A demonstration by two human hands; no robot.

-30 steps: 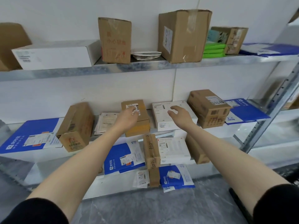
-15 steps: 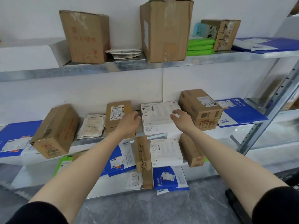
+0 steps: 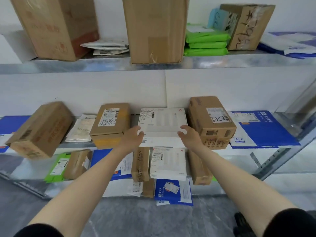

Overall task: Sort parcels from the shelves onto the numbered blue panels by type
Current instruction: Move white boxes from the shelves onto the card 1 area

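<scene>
Left hand (image 3: 132,138) and right hand (image 3: 189,137) each clamp a near corner of the white box (image 3: 162,122) at the middle shelf's (image 3: 77,145) front edge.

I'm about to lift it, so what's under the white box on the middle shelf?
The white box rests on the metal shelf; the left hand and right hand grip its front corners. Anything flat beneath it is covered. A second white box lies one shelf down.
</scene>
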